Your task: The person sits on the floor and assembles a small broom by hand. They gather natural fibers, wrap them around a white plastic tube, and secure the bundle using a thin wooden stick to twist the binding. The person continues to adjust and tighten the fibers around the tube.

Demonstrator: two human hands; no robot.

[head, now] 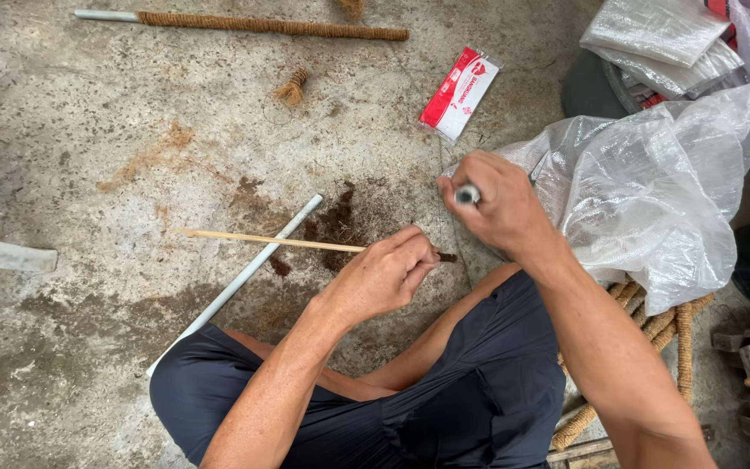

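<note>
The person is sitting cross-legged on the concrete floor (88,156), wearing dark shorts (444,391), with both forearms extending forward over the knees.

The left hand (384,276) is hovering just above the floor in front of the knees. Its grip is clenching around one end of a thin wooden stick (271,240), which is running leftward, nearly level, and crossing over a white pipe (245,276). The white pipe is lying diagonally on the floor, its near end passing beside the left knee.

The right hand (496,204) is sitting slightly higher and to the right of the left hand, close to it but not touching. Its grip is closing as a fist around a small grey cylindrical piece (468,194), of which only the rounded end is showing; what kind of thing it is cannot be told.

Between and beyond the hands, a patch of dark brown fibre dust (336,224) is lying on the floor. To the right, a crumpled clear plastic bag (653,191) is resting over several coir-wrapped rods (679,334).

Farther away, a red and white packet (459,94) is lying flat, a small coir bundle (291,87) is lying to its left, and a long coir-wrapped pole (271,24) is lying along the far edge of the view.
</note>
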